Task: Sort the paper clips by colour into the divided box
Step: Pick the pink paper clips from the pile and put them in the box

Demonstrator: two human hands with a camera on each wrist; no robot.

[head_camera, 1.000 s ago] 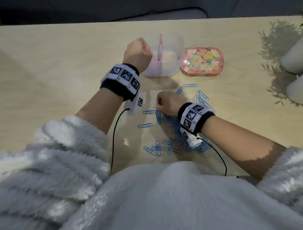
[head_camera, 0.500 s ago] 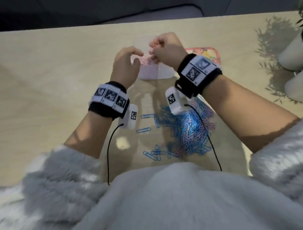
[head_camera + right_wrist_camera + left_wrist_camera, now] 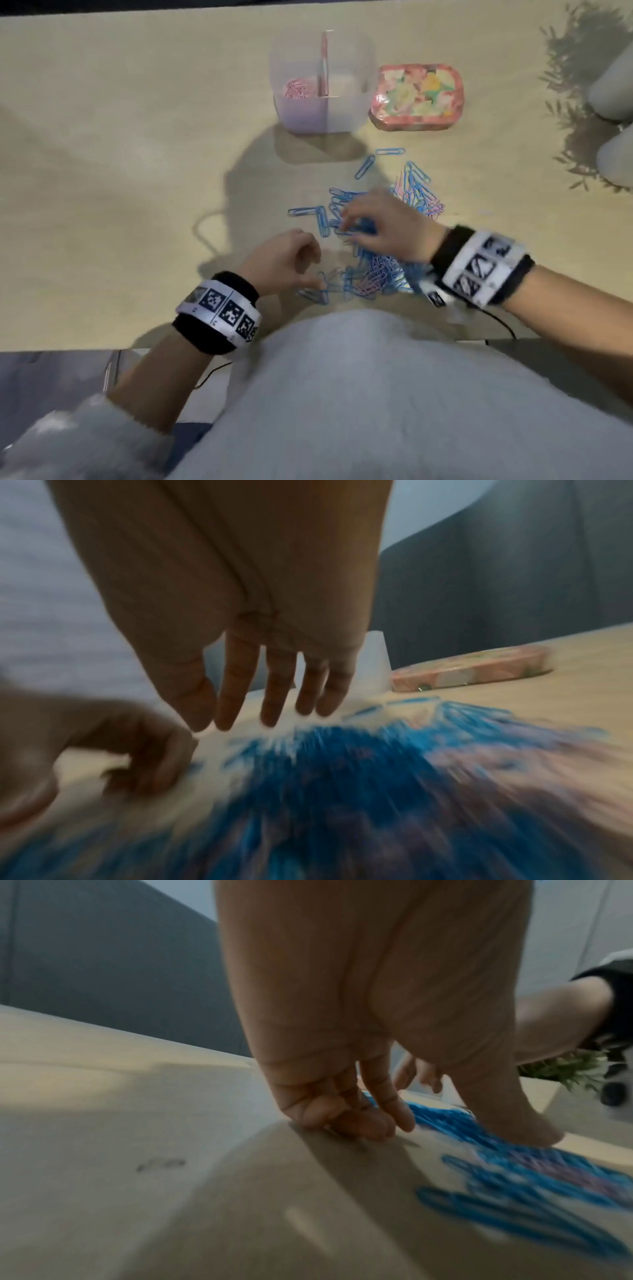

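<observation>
Surface [image 3: 120, 154]: pale wood-grain top, lit unevenly, with a broad soft shadow across its middle. Leafy plant shadows fall on the far right corner beside two pale rounded vessels [image 3: 613, 89]. Beyond the far edge, the wrist views show a dark grey upholstered backing [image 3: 103, 961].

Divided box [image 3: 349, 113]: translucent plastic, standing at the far centre of the surface, split by an upright partition. Its left compartment holds pink paper clips [image 3: 298, 89]; what lies in the right compartment cannot be told.

Floral tin [image 3: 416, 97]: pink, flower-printed, closed, just beside the box on its right.

Paper clip pile [image 3: 370, 270]: mostly blue with some pink mixed in, spread on the near centre of the surface, a few blue strays lying between pile and box.

Left hand [image 3: 284, 262]: at the near left edge of the pile, fingers curled under, knuckles on the surface, thumb tip down on the clips. Whether it has hold of a clip cannot be told; the wrist view is blurred.

Right hand [image 3: 383, 222]: over the far middle of the pile, palm down, fingers extended and slightly spread, tips at the clips, nothing gripped.

Both wrists carry black bands with printed marker tags; fluffy grey sleeves and torso fill the near foreground.
</observation>
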